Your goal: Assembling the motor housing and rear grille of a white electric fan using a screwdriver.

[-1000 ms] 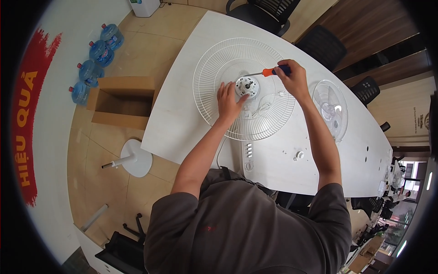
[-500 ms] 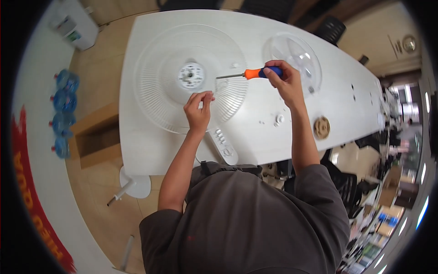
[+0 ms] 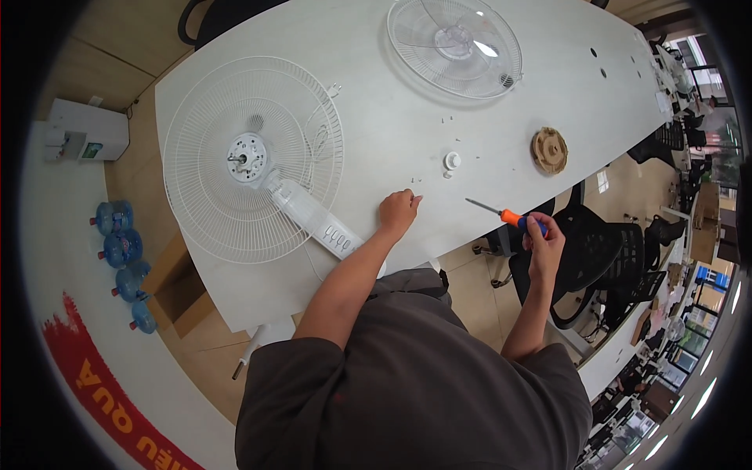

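Note:
A screwdriver with an orange and blue handle [image 3: 513, 218] is gripped in my right hand [image 3: 546, 241], its shaft pointing left over the table's near edge. My left hand [image 3: 398, 213] is low over the tabletop with its fingers drawn together; whatever they may hold is hidden. Just beyond its fingertips lie small screws [image 3: 416, 181]. Farther right are white plastic caps [image 3: 452, 161]. On the left, the white rear fan grille [image 3: 205, 210] surrounds the round motor face [image 3: 247, 158]. The fan's white control column [image 3: 317, 221] runs toward me, partly covered by my left forearm.
A second grille with clear blades [image 3: 455, 43] lies at the far side of the white table [image 3: 376, 133]. A brown round part [image 3: 550, 150] is near the right edge. Black chairs [image 3: 599, 262] stand right; a cardboard box [image 3: 192, 290] and blue water bottles [image 3: 123, 249] are left.
My left hand has moved from beside the motor to the small screws on the tabletop. My right hand has drawn the screwdriver away from the grille, toward the near right edge. The view has shifted.

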Motion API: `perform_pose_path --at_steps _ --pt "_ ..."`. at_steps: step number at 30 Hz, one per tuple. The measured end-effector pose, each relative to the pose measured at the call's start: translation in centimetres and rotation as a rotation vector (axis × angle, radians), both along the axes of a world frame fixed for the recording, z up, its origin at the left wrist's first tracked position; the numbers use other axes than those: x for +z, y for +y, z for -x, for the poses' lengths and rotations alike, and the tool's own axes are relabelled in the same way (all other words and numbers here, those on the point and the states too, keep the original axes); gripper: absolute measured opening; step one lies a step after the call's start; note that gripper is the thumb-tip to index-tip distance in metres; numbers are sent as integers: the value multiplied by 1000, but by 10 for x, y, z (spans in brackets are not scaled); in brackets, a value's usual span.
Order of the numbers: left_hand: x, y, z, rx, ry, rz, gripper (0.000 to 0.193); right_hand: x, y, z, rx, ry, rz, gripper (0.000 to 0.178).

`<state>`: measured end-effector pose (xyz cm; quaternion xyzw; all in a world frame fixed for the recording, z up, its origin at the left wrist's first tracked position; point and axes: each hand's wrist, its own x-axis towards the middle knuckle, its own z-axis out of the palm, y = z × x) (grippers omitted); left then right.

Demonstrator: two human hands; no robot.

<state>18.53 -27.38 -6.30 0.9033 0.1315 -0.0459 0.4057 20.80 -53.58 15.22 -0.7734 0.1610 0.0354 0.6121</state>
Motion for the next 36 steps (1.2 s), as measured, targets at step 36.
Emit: perform_pose_path --at_steps 36 --pt "116 215 90 679 -407 -347 44 61 406 -16 1148 -825 257 26"
